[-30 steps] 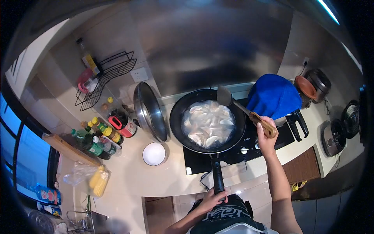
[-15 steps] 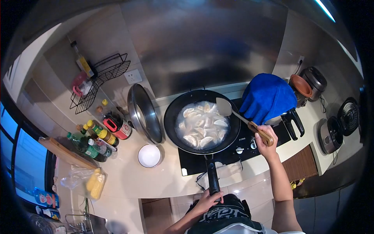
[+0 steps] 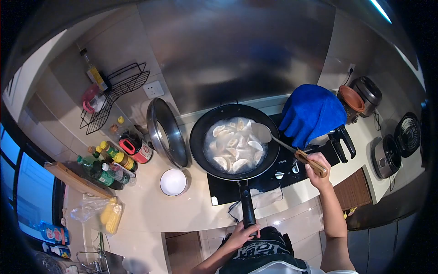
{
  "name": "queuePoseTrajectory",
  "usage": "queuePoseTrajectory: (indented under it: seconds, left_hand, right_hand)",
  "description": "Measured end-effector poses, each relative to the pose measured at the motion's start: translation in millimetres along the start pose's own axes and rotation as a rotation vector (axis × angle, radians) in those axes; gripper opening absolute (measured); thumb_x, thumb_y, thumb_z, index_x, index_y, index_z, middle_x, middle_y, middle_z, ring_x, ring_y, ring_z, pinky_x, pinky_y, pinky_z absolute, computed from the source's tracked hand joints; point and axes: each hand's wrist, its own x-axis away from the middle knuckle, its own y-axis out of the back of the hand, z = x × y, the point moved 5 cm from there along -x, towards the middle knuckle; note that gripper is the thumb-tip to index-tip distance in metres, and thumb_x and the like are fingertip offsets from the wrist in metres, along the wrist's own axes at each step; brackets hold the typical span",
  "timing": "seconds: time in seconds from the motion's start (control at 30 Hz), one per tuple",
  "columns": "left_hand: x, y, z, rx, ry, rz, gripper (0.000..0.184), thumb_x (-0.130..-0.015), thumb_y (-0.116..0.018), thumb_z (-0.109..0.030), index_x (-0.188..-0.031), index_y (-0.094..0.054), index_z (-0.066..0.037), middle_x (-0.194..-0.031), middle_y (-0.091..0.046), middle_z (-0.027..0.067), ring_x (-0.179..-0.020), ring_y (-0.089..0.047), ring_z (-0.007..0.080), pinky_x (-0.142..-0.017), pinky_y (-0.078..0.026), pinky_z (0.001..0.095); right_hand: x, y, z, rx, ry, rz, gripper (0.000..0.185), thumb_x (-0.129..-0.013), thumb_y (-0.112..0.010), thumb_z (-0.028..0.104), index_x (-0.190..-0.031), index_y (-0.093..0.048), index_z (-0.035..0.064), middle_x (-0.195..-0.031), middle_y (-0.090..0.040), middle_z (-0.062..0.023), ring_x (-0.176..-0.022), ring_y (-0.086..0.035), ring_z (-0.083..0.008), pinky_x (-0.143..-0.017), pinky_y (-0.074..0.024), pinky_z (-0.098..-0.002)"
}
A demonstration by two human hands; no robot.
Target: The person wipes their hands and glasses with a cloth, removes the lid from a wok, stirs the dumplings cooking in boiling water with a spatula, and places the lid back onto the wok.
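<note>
A black wok stands on the stove, holding many dumplings in cloudy, steaming water. My left hand is closed round the end of the wok's long black handle. In my right hand is the wooden handle of a spatula. Its pale flat blade lies over the right side of the wok, at the edge of the water and against the dumplings there. The fingers of my right hand wrap the handle to the right of the stove knobs.
A large lid leans left of the wok, near a white bowl. Sauce bottles and bagged corn stand further left. A blue cloth covers a pot on the right burner. A white rag lies at the stove's front edge.
The spatula blade has moved down and slightly right, lower into the wok's right side. My right hand has shifted down and right with it. My left hand keeps its hold.
</note>
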Motion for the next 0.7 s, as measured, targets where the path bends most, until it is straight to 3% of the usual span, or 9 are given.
queuePoseTrajectory:
  seconds: [0.47, 0.53, 0.67, 0.7]
  left_hand:
    - [0, 0, -1, 0.028, -0.001, -0.008, 0.019, -0.078, -0.056, -0.021, -0.089, -0.044, -0.010, -0.070, -0.050, 0.0017, -0.064, -0.052, 0.0111, -0.051, -0.036, 0.0220]
    - [1, 0, -1, 0.001, 0.017, 0.001, 0.020, -0.078, -0.055, -0.027, -0.083, -0.048, -0.009, -0.068, -0.054, 0.0028, -0.069, -0.050, 0.0107, -0.064, -0.039, 0.0291]
    - [0, 1, 2, 0.003, 0.009, 0.012, 0.021, -0.078, -0.055, -0.028, -0.082, -0.048, -0.009, -0.068, -0.054, 0.0031, -0.070, -0.050, 0.0111, -0.066, -0.039, 0.0301]
    - [0, 1, 2, 0.005, 0.003, 0.006, 0.019, -0.078, -0.055, -0.024, -0.084, -0.046, -0.009, -0.069, -0.052, 0.0030, -0.067, -0.051, 0.0119, -0.061, -0.039, 0.0279]
  right_hand:
    - [16, 5, -25, -0.256, -0.249, -0.094, 0.016, -0.072, -0.057, 0.005, -0.087, -0.053, 0.0006, -0.081, -0.052, -0.0072, -0.075, -0.050, -0.0146, -0.068, -0.0404, -0.0250]
    - [19, 7, -27, -0.387, -0.328, -0.151, 0.016, -0.074, -0.056, 0.005, -0.089, -0.053, 0.0013, -0.084, -0.049, -0.0051, -0.078, -0.048, -0.0126, -0.071, -0.0391, -0.0244]
    - [22, 11, -28, -0.414, -0.317, -0.159, 0.017, -0.073, -0.056, 0.005, -0.089, -0.053, 0.0012, -0.084, -0.050, -0.0055, -0.077, -0.048, -0.0130, -0.070, -0.0390, -0.0245]
    - [20, 14, -22, -0.370, -0.298, -0.141, 0.017, -0.073, -0.057, 0.005, -0.089, -0.053, 0.0013, -0.084, -0.050, -0.0057, -0.077, -0.048, -0.0130, -0.070, -0.0389, -0.0247]
